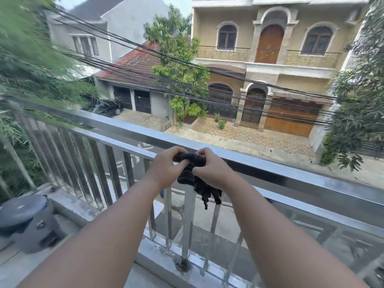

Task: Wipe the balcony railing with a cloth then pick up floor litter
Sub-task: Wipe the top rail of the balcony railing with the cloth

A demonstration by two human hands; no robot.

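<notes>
A shiny metal balcony railing [124, 133] runs from the upper left down to the right edge, with vertical bars below its top rail. Both hands hold a dark, bunched cloth [195, 177] just in front of the top rail at the middle. My left hand [166, 169] grips the cloth's left side and my right hand [209, 167] grips its right side. A loose end of the cloth hangs down below my right wrist. No litter shows on the visible floor.
A grey lidded bin [27, 221] stands on the balcony floor at the left, close to the railing's base ledge [158, 252]. Beyond the railing lie a street, houses, trees and overhead cables.
</notes>
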